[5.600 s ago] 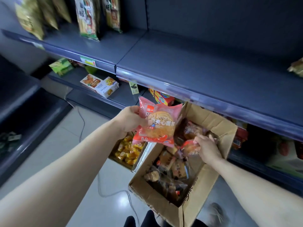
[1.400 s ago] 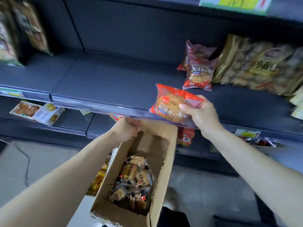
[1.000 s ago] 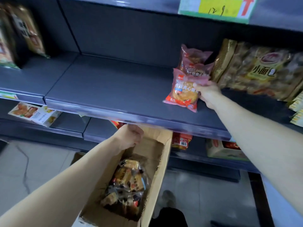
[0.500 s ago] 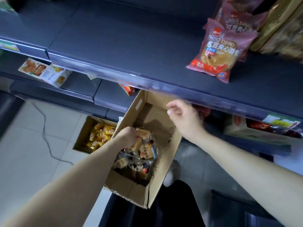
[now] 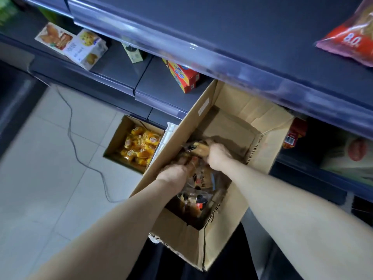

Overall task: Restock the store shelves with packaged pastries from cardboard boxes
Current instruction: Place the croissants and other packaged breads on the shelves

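An open cardboard box sits tilted in front of me below the shelf edge, with several clear-wrapped pastry packets in it. Both my hands are inside it. My right hand grips a clear-wrapped brown pastry near the box's middle. My left hand is sunk among the packets by the left wall, with its fingertips blurred and hidden. A pink red-bean pastry pack lies on the dark shelf at the upper right.
A second cardboard box with yellow packets stands on the tiled floor to the left. A grey cable runs across the floor. The lower shelf holds a red carton and a white biscuit box.
My right hand put the pink pack on the shelf, let go and dropped into the box, where it now grips a pastry. My left hand went deeper among the packets. The view tipped downward.
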Demonstrator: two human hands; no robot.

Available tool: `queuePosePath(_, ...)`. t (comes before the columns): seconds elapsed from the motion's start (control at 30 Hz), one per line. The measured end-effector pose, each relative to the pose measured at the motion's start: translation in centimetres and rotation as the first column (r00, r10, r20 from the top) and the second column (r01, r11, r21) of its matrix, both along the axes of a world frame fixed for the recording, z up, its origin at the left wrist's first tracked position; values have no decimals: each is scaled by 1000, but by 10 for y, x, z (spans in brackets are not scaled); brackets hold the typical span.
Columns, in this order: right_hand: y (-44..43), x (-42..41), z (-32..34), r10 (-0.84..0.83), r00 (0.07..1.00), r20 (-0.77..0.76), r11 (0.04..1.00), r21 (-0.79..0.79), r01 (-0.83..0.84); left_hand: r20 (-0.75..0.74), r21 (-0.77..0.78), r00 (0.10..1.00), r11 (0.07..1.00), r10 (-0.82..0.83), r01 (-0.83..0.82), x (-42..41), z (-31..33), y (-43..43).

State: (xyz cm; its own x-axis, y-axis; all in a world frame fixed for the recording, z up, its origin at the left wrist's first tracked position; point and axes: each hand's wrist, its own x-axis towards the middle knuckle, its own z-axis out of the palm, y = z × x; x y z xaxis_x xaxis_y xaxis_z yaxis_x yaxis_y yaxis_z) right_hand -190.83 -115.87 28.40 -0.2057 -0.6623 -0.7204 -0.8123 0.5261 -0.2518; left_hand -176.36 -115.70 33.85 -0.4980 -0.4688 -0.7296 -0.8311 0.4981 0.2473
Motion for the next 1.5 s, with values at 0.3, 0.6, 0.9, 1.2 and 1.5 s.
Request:
queuePosePath(0.3,7,-47,67,-182,975,125,969,-144,199,-21,-122,995,988,96,-98,-10,4,-5)
queuePosePath(0.6,16,-68,188,-365,831,419,869,-167,466,-427,184,726,838,539,-514,-1,112,-33)
queuePosePath(0.9,26,-73,323,-357,662,659,678,-304,669,-443,642,258,505,858,-577,29,219,-52)
queuePosePath(1.2,28,-59,378,-246,483,840,398,-367,841,-393,899,-141,348,909,-267,29,286,-67)
queuePosePath(1.5,22,-61,370,-295,551,780,190,-518,834,-373,915,-239,314,896,-252,10,290,-87)
